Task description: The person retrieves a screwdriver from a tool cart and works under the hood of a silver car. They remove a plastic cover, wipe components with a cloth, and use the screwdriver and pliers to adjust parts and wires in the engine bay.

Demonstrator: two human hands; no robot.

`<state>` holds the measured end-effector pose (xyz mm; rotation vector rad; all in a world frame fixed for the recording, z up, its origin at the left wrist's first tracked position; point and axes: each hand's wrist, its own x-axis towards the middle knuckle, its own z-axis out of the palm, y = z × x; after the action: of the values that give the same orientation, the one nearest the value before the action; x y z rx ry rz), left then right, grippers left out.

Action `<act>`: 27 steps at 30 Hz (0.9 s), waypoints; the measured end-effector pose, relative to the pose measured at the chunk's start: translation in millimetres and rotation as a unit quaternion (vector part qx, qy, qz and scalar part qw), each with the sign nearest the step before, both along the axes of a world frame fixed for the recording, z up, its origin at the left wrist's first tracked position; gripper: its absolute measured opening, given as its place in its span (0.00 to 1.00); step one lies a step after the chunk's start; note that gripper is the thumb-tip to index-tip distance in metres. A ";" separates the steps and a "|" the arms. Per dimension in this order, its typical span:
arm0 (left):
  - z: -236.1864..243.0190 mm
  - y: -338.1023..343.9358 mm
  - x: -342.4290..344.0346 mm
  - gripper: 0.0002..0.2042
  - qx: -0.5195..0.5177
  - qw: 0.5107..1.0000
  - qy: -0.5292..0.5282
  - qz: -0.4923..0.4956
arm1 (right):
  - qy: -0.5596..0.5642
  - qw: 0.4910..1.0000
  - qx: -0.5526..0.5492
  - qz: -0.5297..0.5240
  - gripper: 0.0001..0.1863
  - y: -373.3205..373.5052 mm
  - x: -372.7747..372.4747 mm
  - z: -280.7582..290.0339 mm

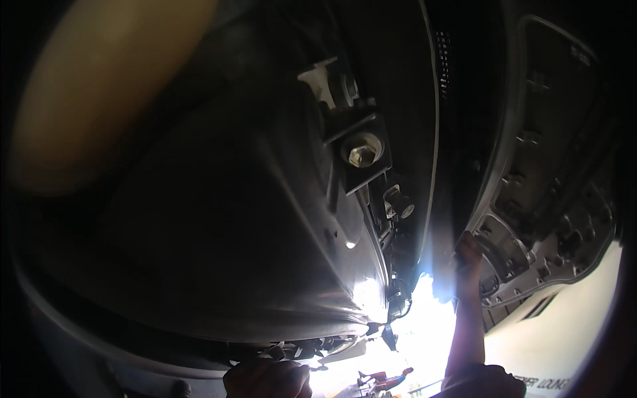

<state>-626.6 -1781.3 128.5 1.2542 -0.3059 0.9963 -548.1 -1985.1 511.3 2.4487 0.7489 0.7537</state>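
Note:
A large dark, smooth, curved car part [219, 225] fills the left and middle, with a metal bracket [381, 174] and hex bolt [363, 156] along its right side. On the right hangs a dark ribbed panel [541, 199] with several clips. My right hand [469, 252] reaches up from the lower edge, its fingers bent round that panel's near edge. In deep shadow at the bottom, my left hand [269, 378] looks closed just under the curved part's lower edge; anything in it is hidden. A blurred tan shape [109, 93], very near the camera, covers the upper left.
A second bolt or round fastener [405, 209] sits below the bracket. Near the bottom, a short loose cable [400, 302] dangles beside glaring light. Small red and blue objects [390, 381] lie beyond. A pale surface with dark lettering [554, 331] is at the lower right.

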 end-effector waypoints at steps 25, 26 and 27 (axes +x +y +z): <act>-28.7 -7.1 -13.5 0.12 0.116 0.992 0.055 -0.005 | 0.011 1.000 0.018 0.018 0.28 -11.2 2.6 1.3; -21.1 -7.7 -14.9 0.15 0.093 0.994 0.049 -0.004 | 0.010 0.999 0.024 0.030 0.28 -13.6 2.8 0.9; -12.5 -7.2 -13.5 0.17 0.072 0.997 0.041 0.000 | 0.028 0.998 0.041 0.040 0.29 -15.6 3.0 1.4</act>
<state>-640.1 -1788.5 116.0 1.4226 -0.3180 0.9324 -545.1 -2000.7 512.8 2.5356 0.8579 0.7641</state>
